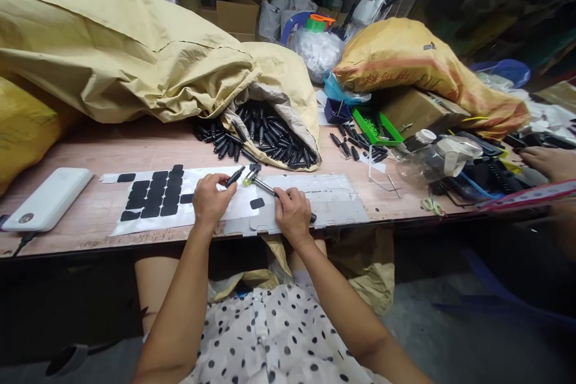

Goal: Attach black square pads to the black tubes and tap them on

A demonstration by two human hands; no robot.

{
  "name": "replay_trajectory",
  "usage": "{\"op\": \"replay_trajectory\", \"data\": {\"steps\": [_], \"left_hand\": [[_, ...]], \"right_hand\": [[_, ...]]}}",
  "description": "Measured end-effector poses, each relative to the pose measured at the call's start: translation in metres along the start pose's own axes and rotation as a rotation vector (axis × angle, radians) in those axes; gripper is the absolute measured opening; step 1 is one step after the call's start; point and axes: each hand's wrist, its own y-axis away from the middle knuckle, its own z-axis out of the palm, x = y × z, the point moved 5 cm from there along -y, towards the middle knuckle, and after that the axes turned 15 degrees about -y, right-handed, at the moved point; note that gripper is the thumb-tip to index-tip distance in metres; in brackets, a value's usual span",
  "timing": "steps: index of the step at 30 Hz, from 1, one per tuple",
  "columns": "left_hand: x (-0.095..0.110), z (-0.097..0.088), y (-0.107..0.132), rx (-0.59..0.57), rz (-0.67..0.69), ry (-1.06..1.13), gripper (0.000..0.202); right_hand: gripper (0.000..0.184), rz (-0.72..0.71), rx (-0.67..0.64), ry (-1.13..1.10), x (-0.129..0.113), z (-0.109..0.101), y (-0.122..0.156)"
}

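My left hand (210, 197) pinches a short black tube-shaped part (234, 176) above a white backing sheet (135, 223) that carries several black oval stickers (155, 193). My right hand (292, 211) is closed round the handle of a small hammer (257, 181) whose yellow-and-black head rests beside that part. One loose black sticker (257, 203) lies between my hands. A grey sheet (335, 203) lies under my right hand.
A big tan sack (135, 54) spills several black parts (265, 135) just beyond my hands. A white power bank (47, 198) lies at left. A green tray (373, 127), an orange sack (405, 60), bottles and clutter fill the right. Another person's hand (546, 162) rests at far right.
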Motion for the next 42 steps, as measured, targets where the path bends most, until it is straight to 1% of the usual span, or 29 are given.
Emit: {"op": "replay_trajectory", "data": {"steps": [2, 4, 6, 9, 12, 14, 18, 23, 28, 35, 39, 42], "left_hand": [[-0.006, 0.006, 0.017, -0.065, 0.067, 0.01, 0.013], [-0.009, 0.012, 0.025, -0.118, 0.135, 0.01, 0.013], [-0.01, 0.016, 0.027, -0.151, 0.183, -0.007, 0.014], [-0.011, 0.019, 0.024, -0.18, 0.208, -0.034, 0.018], [-0.011, 0.019, 0.022, -0.204, 0.209, -0.045, 0.021], [-0.011, 0.02, 0.022, -0.217, 0.207, -0.044, 0.021], [-0.01, 0.019, 0.023, -0.216, 0.204, -0.038, 0.02], [-0.01, 0.021, 0.022, -0.226, 0.184, -0.046, 0.02], [-0.01, 0.021, 0.023, -0.217, 0.184, -0.044, 0.021], [-0.008, 0.02, 0.024, -0.232, 0.168, -0.035, 0.018], [-0.008, 0.021, 0.024, -0.234, 0.17, -0.02, 0.017], [-0.008, 0.021, 0.024, -0.238, 0.154, -0.01, 0.017]], "right_hand": [[0.031, 0.01, -0.01, 0.004, 0.0, 0.0, 0.0], [0.031, 0.018, -0.017, 0.002, 0.001, 0.001, -0.001], [0.031, 0.021, -0.015, -0.005, 0.002, 0.001, -0.002], [0.031, 0.021, -0.018, -0.026, 0.004, 0.001, -0.005], [0.032, 0.026, -0.042, -0.074, 0.004, -0.004, -0.005], [0.034, 0.029, -0.049, -0.129, 0.002, -0.01, -0.003], [0.035, 0.035, -0.07, -0.311, -0.006, -0.024, 0.005], [0.033, 0.075, -0.159, -0.508, -0.015, -0.027, 0.018], [0.033, 0.123, -0.177, -0.546, -0.014, -0.025, 0.024], [0.032, 0.106, -0.154, -0.529, -0.014, -0.027, 0.026], [0.033, 0.088, -0.116, -0.578, -0.019, -0.033, 0.024], [0.034, 0.056, -0.093, -0.609, -0.027, -0.041, 0.022]]}}
